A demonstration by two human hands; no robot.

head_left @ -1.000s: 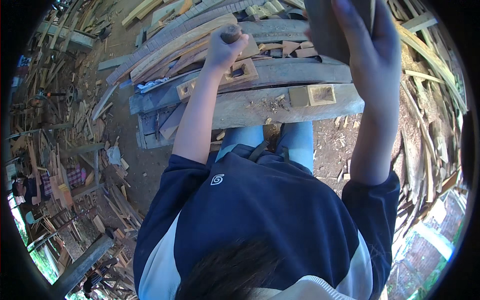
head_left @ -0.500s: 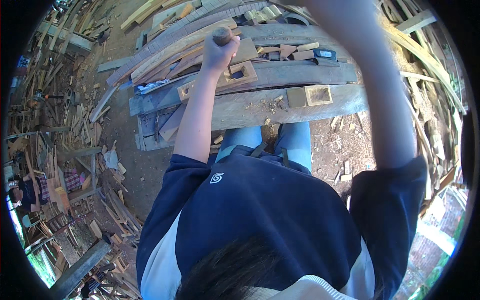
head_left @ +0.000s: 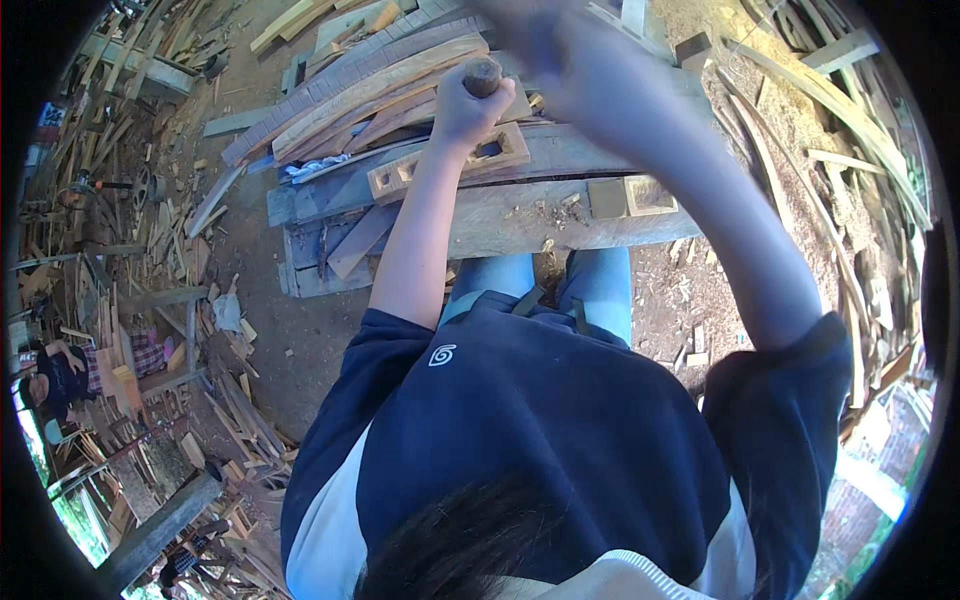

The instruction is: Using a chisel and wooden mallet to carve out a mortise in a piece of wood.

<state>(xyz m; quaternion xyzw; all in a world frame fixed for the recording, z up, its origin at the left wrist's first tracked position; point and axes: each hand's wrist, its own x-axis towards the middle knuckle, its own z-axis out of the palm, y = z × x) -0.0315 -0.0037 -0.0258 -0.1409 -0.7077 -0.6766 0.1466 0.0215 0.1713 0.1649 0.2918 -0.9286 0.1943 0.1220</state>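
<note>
My left hand (head_left: 468, 112) is closed around an upright chisel, whose round, worn wooden handle end (head_left: 483, 77) shows above the fist. The hand hides the blade. Below and beside it lies a pale wooden block (head_left: 508, 146) with square holes cut through it, flat on the bench planks. My right hand (head_left: 585, 85), smeared by motion, is raised to the right of the chisel and a little beyond it. Its fingers appear wrapped round a dark thing (head_left: 525, 38), too blurred to name, near the chisel's end.
A second block with a hollowed box-like recess (head_left: 650, 196) sits at the bench's right near edge. Wood chips (head_left: 572, 200) are scattered beside it. Long curved boards (head_left: 370, 95) are stacked beyond my left hand. Far left, another person (head_left: 65, 375) sits among timber scraps.
My right hand has swung from high on the right down and leftward, toward the chisel. My left hand still grips the chisel; the whole view has shifted slightly.
</note>
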